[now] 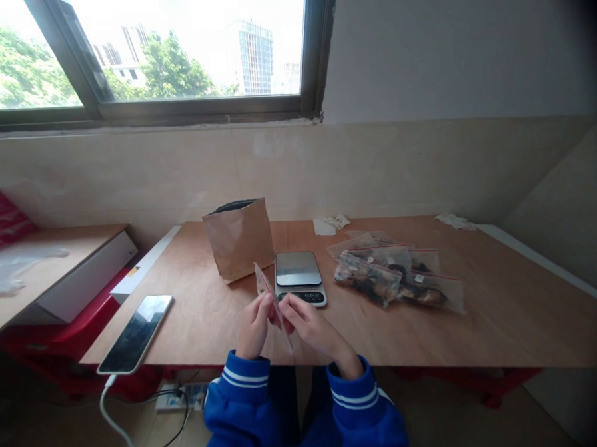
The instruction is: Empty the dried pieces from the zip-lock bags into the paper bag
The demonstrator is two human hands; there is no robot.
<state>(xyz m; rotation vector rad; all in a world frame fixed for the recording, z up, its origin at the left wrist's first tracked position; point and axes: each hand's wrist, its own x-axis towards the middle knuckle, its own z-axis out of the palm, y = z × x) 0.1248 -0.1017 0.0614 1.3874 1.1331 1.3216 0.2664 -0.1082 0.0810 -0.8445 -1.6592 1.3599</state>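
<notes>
Both hands grip a clear zip bag [267,283] with a red strip along its top, held edge-on above the front of the table. My left hand [254,324] is closed on one side of it, with thumb and fingers pinched. My right hand [311,323] pinches the other side. The tilt of the bag hides what is in it. Just beyond my hands lies a digital kitchen scale [297,270] with a bare metal plate and a dark display. Behind the bag, to the left, an open brown paper pouch [242,241] stands upright.
Several filled zip bags [398,271] with dark and tan contents lie heaped on the right of the table [513,305]. A phone [135,335] with a white cable [111,410] rests at the left front edge. Crumpled tissue [336,222] lies by the wall.
</notes>
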